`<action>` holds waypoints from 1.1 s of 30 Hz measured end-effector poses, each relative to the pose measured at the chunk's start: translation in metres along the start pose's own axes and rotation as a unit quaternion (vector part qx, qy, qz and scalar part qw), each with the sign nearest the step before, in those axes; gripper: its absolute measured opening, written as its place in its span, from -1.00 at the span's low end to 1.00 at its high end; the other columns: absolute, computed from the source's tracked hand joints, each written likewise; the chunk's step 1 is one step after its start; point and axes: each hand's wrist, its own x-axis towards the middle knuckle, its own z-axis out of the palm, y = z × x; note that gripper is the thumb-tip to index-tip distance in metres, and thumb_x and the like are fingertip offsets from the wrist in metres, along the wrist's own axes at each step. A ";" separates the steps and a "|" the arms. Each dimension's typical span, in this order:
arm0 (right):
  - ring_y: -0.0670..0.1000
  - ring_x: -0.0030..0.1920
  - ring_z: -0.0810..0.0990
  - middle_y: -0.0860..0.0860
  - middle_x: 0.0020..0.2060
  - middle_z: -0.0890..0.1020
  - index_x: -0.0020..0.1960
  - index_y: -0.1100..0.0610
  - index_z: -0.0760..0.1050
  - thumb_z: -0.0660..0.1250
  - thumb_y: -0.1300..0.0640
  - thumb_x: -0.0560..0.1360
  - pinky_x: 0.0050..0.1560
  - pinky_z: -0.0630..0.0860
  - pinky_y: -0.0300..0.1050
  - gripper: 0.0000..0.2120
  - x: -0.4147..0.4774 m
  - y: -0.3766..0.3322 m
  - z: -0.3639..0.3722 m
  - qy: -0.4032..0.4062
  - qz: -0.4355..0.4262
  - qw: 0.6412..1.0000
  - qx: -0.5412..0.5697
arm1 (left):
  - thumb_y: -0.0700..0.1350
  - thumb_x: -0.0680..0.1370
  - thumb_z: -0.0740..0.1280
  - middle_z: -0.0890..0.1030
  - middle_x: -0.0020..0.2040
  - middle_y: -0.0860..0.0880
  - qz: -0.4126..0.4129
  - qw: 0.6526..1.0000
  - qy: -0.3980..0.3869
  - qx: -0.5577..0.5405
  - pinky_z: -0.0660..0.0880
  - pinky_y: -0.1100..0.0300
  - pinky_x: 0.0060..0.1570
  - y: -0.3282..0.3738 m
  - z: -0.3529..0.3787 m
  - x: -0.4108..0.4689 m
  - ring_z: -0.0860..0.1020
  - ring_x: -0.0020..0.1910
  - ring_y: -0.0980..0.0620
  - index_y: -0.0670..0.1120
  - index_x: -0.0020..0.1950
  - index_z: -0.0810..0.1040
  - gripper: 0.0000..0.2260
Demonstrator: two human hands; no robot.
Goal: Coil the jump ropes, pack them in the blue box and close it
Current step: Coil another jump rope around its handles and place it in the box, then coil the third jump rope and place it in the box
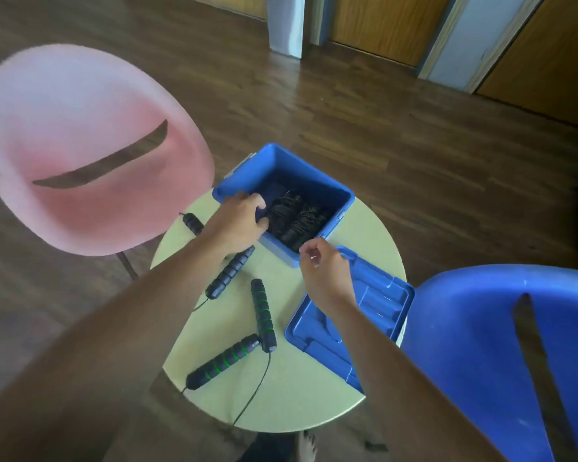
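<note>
**Blue box gripped at its near-left wall, ropes partly packed**

Blue plastic is clasped by the left hand point(244, 215): its fingers are hooked over the near-left wall of the blue box point(317, 181), thumb on the outside, fingertips just inside. Directly beyond those fingertips, coiled jump ropes point(294, 216) with dark handles are seen lying in the box. Across the near corner of the box, the right hand point(324, 271) is held loosely curled just above the rim, thumb and forefinger close together; whether anything is pinched between them cannot be told.

Beneath the right wrist, the blue lid point(377, 305) is laid upside down on the round table point(301, 395), beside the box and overhanging the table edge slightly. Beneath the left forearm, a black-handled rope point(229, 276) is spread uncoiled, one handle near the box and the other point(193, 223) at the table's left edge. Nearer the person, a green-ringed rope point(263, 315) is laid with its two handles meeting in a V, its cord trailing off the table. Outward, a pink chair point(80, 145) stands left of the table and a blue chair point(481, 345) right, on wooden flooring.
</note>
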 end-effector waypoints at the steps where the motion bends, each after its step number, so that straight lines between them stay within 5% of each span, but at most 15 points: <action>1: -0.10 -0.11 0.57 -0.12 -0.09 0.62 0.00 0.00 0.53 0.21 0.09 0.60 -0.17 0.52 -0.12 -0.88 -0.008 0.004 0.005 -0.036 0.009 0.999 -0.012 | -0.08 0.57 0.35 0.54 0.15 -0.17 0.005 1.000 0.022 0.005 0.41 0.06 0.09 -0.002 0.003 -0.014 0.51 0.14 -0.20 -0.15 0.24 0.54 -0.72; 4: 0.00 0.02 0.57 -0.08 -0.01 0.61 0.01 0.00 0.51 0.23 0.05 0.57 -0.05 0.50 -0.12 -0.91 -0.032 0.027 0.022 -0.138 0.036 0.988 -0.056 | -0.09 0.58 0.32 0.52 0.13 -0.15 -0.014 1.000 0.012 0.003 0.40 0.07 0.01 -0.009 0.017 -0.057 0.51 0.11 -0.18 -0.12 0.21 0.54 -0.77; 10: 0.06 0.14 0.55 -0.01 0.13 0.60 0.23 0.04 0.47 0.25 -0.04 0.58 0.07 0.52 -0.02 -0.72 -0.074 0.067 0.051 -0.206 0.074 0.963 -0.154 | -0.04 0.59 0.31 0.53 0.22 -0.10 -0.114 0.969 -0.219 0.011 0.48 0.02 0.10 -0.036 0.067 -0.136 0.54 0.14 -0.12 -0.11 0.26 0.41 -0.71; 15: 0.14 0.00 0.54 0.06 0.06 0.57 0.21 0.08 0.44 0.25 -0.14 0.59 -0.14 0.45 -0.05 -0.66 -0.084 0.072 0.071 -0.184 0.075 0.960 -0.197 | 0.00 0.57 0.32 0.51 -0.02 -0.07 -0.141 0.954 -0.264 -0.026 0.41 0.08 -0.25 -0.052 0.089 -0.183 0.49 -0.21 -0.01 -0.08 0.16 0.32 -0.71; 20: 0.22 0.14 0.57 0.13 0.17 0.56 0.27 0.14 0.39 0.25 -0.17 0.60 -0.11 0.42 -0.02 -0.57 -0.085 0.071 0.088 -0.179 0.087 0.947 -0.252 | -0.09 0.59 0.30 0.49 0.26 -0.09 -0.111 0.962 -0.249 -0.009 0.44 0.07 -0.06 -0.072 0.107 -0.204 0.56 0.07 -0.12 -0.08 0.35 0.35 -0.66; 25: 0.20 0.08 0.58 0.11 0.08 0.57 0.21 0.16 0.43 0.29 -0.13 0.57 -0.12 0.43 -0.04 -0.60 -0.088 0.072 0.102 -0.166 0.112 0.947 -0.251 | -0.11 0.64 0.25 0.51 -0.01 -0.04 -0.093 0.976 -0.177 -0.083 0.37 0.07 -0.24 -0.086 0.108 -0.213 0.51 -0.19 -0.07 0.03 0.33 0.25 -0.71; 29: 0.13 -0.11 0.69 0.04 -0.18 0.68 -0.01 0.10 0.52 0.42 -0.06 0.41 -0.02 0.64 0.12 -0.72 -0.102 0.066 0.110 -0.154 0.185 0.970 -0.025 | -0.11 0.68 0.16 0.57 0.02 -0.06 -0.106 0.976 -0.108 -0.155 0.51 -0.01 -0.04 -0.092 0.094 -0.216 0.58 -0.06 -0.09 0.15 0.23 0.38 -0.81; 33: 0.07 -0.17 0.69 -0.01 -0.29 0.64 -0.02 0.15 0.57 0.35 0.09 0.49 0.06 0.66 0.08 -0.86 -0.126 0.046 0.110 -0.154 0.192 0.961 0.129 | -0.09 0.69 0.18 0.60 0.01 0.07 -0.096 0.972 -0.031 -0.214 0.46 0.24 -0.16 -0.082 0.064 -0.216 0.57 -0.05 0.05 0.14 0.18 0.49 -0.83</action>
